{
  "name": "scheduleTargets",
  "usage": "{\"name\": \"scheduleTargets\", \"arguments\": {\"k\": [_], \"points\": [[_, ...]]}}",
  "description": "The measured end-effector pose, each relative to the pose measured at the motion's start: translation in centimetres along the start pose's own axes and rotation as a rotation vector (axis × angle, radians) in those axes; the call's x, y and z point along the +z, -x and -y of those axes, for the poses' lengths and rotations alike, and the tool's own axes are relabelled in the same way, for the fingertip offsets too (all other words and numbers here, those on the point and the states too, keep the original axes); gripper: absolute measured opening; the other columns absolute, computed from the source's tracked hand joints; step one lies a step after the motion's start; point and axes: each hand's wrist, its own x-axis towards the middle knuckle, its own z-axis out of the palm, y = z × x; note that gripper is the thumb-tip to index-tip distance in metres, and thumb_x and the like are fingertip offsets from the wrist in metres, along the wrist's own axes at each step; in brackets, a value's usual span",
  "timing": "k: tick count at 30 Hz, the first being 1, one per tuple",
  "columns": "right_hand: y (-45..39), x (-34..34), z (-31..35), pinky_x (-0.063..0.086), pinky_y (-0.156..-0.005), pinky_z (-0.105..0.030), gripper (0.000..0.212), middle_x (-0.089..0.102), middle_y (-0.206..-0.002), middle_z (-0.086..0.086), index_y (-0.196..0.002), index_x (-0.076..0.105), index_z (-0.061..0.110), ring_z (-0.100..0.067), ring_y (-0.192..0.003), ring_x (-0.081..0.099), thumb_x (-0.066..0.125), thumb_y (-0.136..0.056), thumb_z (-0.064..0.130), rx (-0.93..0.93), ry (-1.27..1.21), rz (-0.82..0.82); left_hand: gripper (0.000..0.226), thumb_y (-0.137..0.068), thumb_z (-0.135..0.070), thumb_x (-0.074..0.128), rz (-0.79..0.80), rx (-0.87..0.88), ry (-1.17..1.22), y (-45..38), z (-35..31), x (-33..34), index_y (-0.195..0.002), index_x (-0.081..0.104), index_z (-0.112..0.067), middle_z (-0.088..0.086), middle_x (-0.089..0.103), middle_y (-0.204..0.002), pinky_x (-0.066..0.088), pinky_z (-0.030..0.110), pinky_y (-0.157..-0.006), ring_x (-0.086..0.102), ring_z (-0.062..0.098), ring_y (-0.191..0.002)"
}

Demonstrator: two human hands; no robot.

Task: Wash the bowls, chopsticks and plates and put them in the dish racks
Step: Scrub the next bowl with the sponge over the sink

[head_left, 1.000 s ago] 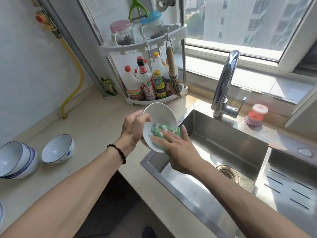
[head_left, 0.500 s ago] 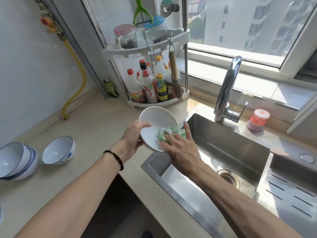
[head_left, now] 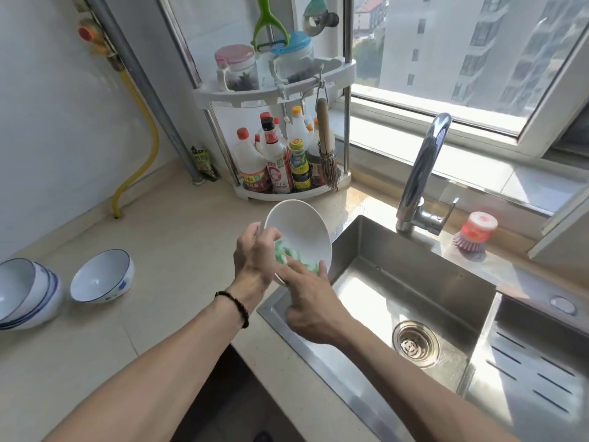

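Bowl [head_left: 298, 232] in left hand [head_left: 253, 256], one sponge [head_left: 288, 252], one loose bowl [head_left: 102, 275]

Strong daylight pours in from the window [head_left: 471, 59] on my right, so everything's bright. It blows out the sill and throws harsh glare on the sink [head_left: 398, 282] floor. My arms drop soft shadows on the desk [head_left: 165, 237]. Wide-angle lens bends the edges, and it's all slightly soft.
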Motion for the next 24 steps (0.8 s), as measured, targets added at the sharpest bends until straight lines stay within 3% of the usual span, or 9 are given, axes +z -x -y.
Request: {"name": "scheduleTargets", "arguments": {"k": [4,6,9,13,15,17,19,21,24], "points": [[0.0,-1.7,-3.3,-0.02,-0.118,-0.054,0.089,0.011,-0.168,0.0,-0.158,0.012,0.036,-0.019,-0.155,0.011,0.06,-0.088,0.009,-0.02,0.355,0.034,0.015,-0.065,-0.036,0.05,0.068,0.001,-0.069,-0.1,-0.1,-0.6,-0.064,0.046,-0.021,-0.001,0.053,-0.068,0.037,0.028,-0.058,0.052,0.021,-0.066],[-0.3,-1.1,-2.4,-0.016,-0.121,-0.053,0.093,0.018,-0.166,-0.003,-0.16,0.013,0.032,-0.023,-0.154,0.014,0.061,-0.083,0.01,0.031,0.265,0.039,0.015,-0.065,-0.036,0.048,0.017,-0.008,-0.052,0.4,-0.1,0.2,-0.067,0.046,-0.021,-0.002,0.052,-0.067,0.034,0.026,-0.056,0.049,0.018,-0.063],[-0.1,-0.3,-0.8,-0.007,-0.122,-0.057,0.087,0.041,-0.15,-0.003,-0.154,0.032,0.033,-0.025,-0.143,0.033,0.057,-0.075,0.005,0.017,-0.042,0.078,0.021,-0.065,-0.039,0.048,-0.059,-0.006,-0.072,1.0,0.2,1.0,-0.071,0.05,-0.018,-0.002,0.055,-0.067,0.033,0.029,-0.055,0.049,0.019,-0.064],[0.8,-0.8,-3.7,-0.017,-0.118,-0.06,0.092,0.018,-0.166,0.001,-0.159,0.013,0.037,-0.021,-0.152,0.021,0.062,-0.085,0.012,0.016,0.35,0.093,0.019,-0.078,-0.035,0.055,-0.01,-0.068,-0.085,1.2,1.0,1.0,-0.074,0.051,-0.017,-0.002,0.053,-0.071,0.031,0.027,-0.055,0.048,0.016,-0.065],[0.7,0.0,-3.2,-0.011,-0.121,-0.059,0.093,0.015,-0.167,-0.002,-0.159,0.014,0.032,-0.022,-0.153,0.016,0.062,-0.083,0.01,0.083,0.26,0.07,0.022,-0.073,-0.038,0.053,-0.027,-0.072,-0.088,1.6,1.0,1.5,-0.075,0.052,-0.016,-0.003,0.052,-0.069,0.031,0.027,-0.056,0.047,0.016,-0.064],[0.9,1.0,-1.9,0.0,-0.122,-0.058,0.089,0.03,-0.16,-0.001,-0.154,0.028,0.035,-0.023,-0.149,0.023,0.056,-0.076,0.003,0.09,0.026,0.069,0.025,-0.064,-0.04,0.049,-0.046,-0.065,-0.101,1.8,1.2,1.8,-0.071,0.05,-0.016,-0.003,0.049,-0.064,0.031,0.03,-0.057,0.045,0.019,-0.064],[1.4,1.2,-2.6,-0.005,-0.122,-0.059,0.083,0.038,-0.155,0.004,-0.15,0.035,0.039,-0.021,-0.146,0.03,0.054,-0.079,0.002,0.022,0.039,0.04,0.022,-0.063,-0.039,0.051,0.032,-0.087,-0.098,1.2,1.2,1.2,-0.067,0.05,-0.017,-0.001,0.052,-0.066,0.036,0.031,-0.06,0.049,0.022,-0.065],[2.0,0.6,-4.8,-0.016,-0.118,-0.058,0.075,0.041,-0.157,0.006,-0.151,0.037,0.041,-0.018,-0.145,0.037,0.062,-0.088,0.008,-0.058,0.231,-0.065,0.023,-0.068,-0.038,0.057,0.234,-0.176,-0.094,0.3,0.6,0.0,-0.076,0.061,-0.018,0.006,0.062,-0.078,0.045,0.031,-0.059,0.059,0.025,-0.07],[2.1,0.3,-6.3,-0.004,-0.116,-0.06,0.067,0.058,-0.143,-0.003,-0.141,0.054,0.033,-0.024,-0.128,0.059,0.073,-0.082,0.009,-0.083,0.469,-0.161,0.021,-0.089,-0.035,0.062,0.444,-0.245,-0.094,-0.5,-0.2,-0.6,-0.102,0.063,-0.018,0.009,0.064,-0.089,0.052,0.026,-0.056,0.064,0.022,-0.075]]}}
